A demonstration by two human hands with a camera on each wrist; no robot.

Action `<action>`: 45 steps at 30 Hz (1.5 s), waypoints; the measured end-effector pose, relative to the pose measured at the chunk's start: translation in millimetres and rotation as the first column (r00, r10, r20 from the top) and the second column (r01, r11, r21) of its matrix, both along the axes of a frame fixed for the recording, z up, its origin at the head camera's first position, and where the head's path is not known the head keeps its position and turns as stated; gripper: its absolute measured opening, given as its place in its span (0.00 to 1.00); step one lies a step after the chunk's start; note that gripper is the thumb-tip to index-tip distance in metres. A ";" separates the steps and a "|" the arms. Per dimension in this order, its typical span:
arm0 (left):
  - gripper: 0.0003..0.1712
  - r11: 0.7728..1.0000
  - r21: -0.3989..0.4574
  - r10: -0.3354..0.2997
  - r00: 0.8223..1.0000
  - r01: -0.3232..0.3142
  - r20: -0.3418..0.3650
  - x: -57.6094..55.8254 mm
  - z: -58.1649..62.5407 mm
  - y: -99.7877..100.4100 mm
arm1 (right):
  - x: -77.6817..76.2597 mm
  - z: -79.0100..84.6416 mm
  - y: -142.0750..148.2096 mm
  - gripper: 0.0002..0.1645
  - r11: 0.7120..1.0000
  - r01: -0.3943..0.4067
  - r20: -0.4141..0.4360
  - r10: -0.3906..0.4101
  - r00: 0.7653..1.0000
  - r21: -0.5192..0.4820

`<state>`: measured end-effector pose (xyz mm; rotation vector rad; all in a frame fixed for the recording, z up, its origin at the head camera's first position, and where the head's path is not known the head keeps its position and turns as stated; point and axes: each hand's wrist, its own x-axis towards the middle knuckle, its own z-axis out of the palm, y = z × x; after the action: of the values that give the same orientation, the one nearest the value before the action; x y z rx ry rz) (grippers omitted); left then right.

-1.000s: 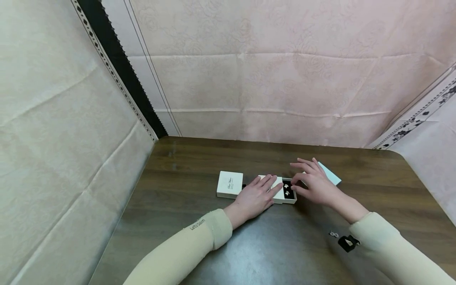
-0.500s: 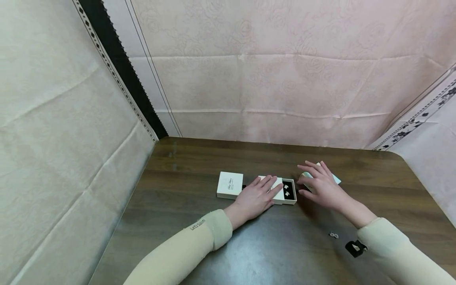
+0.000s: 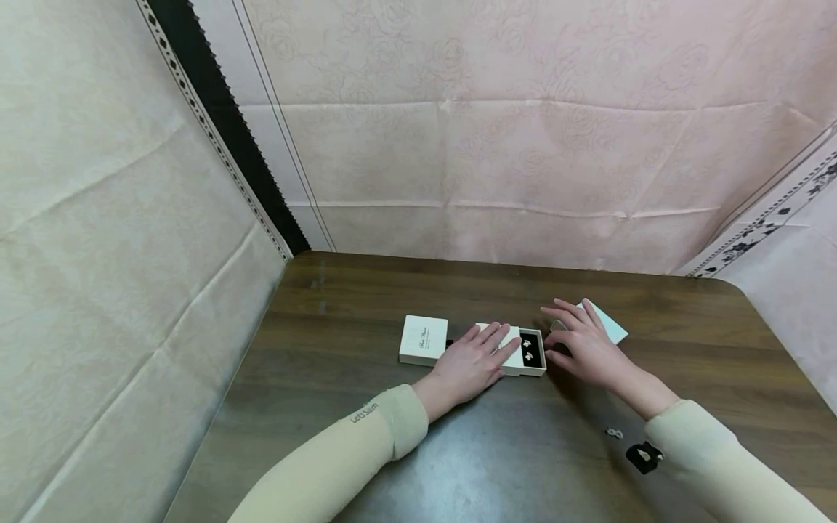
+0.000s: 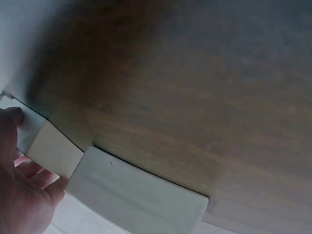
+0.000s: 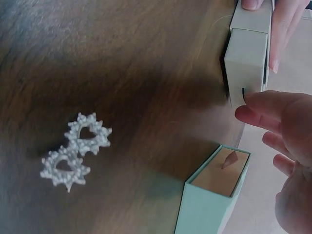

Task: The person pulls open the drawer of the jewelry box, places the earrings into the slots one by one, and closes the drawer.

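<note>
A white drawer-style jewellery box (image 3: 513,361) lies under my left hand (image 3: 469,357). The fingers spread across its top, and the thumb (image 4: 14,114) rests on its near side. From its right end an open drawer (image 3: 540,370) sticks out, with two small silver earrings (image 3: 527,349) on a black insert. My right hand (image 3: 585,349) is at that drawer's end. In the right wrist view its thumb (image 5: 263,101) and index finger pinch a small black pull tab (image 5: 243,92) on the drawer front. The other fingers are loosely bent.
Another white box (image 3: 423,338) with small print on its lid sits to the left. Partly behind my right hand stands a pale teal box (image 3: 608,323), its inner end beige in the right wrist view. Two joined silver spiky ornaments (image 5: 75,152) lie on the wooden table (image 3: 366,290).
My right hand has drawn back slightly to the right from over the drawer and stays at its end. My left hand and the boxes look unmoved.
</note>
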<state>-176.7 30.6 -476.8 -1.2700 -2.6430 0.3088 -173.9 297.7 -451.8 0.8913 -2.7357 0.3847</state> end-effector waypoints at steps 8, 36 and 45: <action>0.35 1.000 -0.010 0.007 1.000 -0.007 0.001 0.7 -0.1 0.5 | -0.7 -2.8 -1.8 0.12 1.000 0.007 0.000 -0.007 1.000 -0.004; 0.35 1.000 -0.018 -0.017 0.999 0.017 -0.040 -0.7 -5.6 -0.4 | -6.7 -6.6 -15.6 0.17 0.999 -0.043 -0.049 0.043 0.998 0.000; 0.36 1.000 -0.012 -0.018 0.999 0.018 -0.038 -2.4 -4.4 -0.5 | -11.5 -7.5 -26.0 0.15 0.997 -0.077 -0.046 0.076 0.996 -0.024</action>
<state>-179.1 30.1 -481.3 -1.2779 -2.6000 0.3426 -185.4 271.8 -459.3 0.9875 -2.6560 0.4089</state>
